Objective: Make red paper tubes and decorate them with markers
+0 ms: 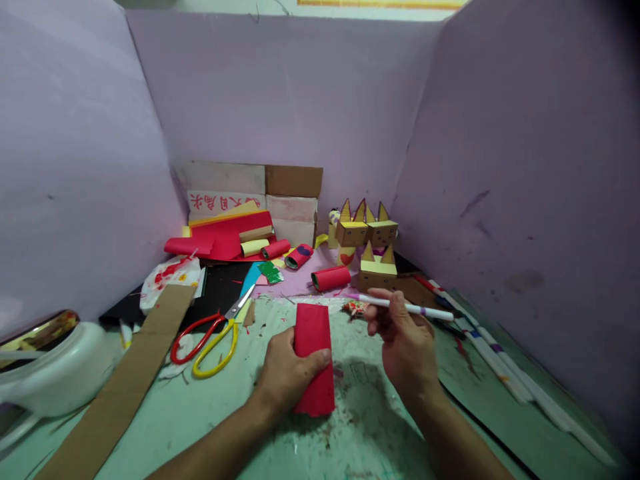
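Note:
My left hand [290, 370] is closed around a red paper-covered piece [314, 333], which looks like a flattened tube, its thumb lying across the front. In my right hand [407, 340] a white marker pen [420, 309] with a purple end is pinched between thumb and fingers, pointing left. The pen is apart from the red piece. Scissors [220, 337] with one red and one yellow handle lie partly spread to the left of my left hand. Beyond both hands rests a red paper tube [331, 278], and behind it a red tube with a dark heart [299, 256].
Cat-eared cardboard boxes [377, 267] stand at the back right. Red paper sheets [225, 237] and a cardboard box [293, 200] are at the back left. A long cardboard strip [125, 380] and a white container [70, 373] lie left. Several markers [495, 360] line the right wall.

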A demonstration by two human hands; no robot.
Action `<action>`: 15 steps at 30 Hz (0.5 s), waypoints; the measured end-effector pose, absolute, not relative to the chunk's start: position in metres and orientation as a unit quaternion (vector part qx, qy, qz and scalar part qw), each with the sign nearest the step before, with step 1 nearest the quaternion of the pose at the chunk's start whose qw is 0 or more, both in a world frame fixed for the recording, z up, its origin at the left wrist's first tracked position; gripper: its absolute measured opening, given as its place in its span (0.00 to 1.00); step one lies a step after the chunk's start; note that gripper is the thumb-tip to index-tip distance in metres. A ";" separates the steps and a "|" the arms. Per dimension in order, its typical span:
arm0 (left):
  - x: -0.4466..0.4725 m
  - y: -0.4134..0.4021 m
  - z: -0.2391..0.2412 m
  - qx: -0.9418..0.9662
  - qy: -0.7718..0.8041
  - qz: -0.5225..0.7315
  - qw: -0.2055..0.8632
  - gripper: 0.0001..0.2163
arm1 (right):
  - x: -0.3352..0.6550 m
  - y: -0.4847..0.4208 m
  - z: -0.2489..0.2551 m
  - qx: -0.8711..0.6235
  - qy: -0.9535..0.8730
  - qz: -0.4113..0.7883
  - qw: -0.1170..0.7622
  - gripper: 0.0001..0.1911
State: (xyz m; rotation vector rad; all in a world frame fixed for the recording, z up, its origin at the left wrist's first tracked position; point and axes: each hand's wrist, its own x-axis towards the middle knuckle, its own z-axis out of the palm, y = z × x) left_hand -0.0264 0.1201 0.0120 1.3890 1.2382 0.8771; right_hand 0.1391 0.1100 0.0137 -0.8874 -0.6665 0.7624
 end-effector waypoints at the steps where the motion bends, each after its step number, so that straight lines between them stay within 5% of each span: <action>1: -0.026 0.119 0.010 0.595 0.516 0.363 0.498 0.13 | 0.138 0.108 0.013 -0.411 -0.333 0.339 0.777 0.22; 15: -0.021 0.117 0.007 0.645 0.538 0.345 0.419 0.15 | 0.123 0.095 0.004 -0.426 -0.547 0.202 0.692 0.05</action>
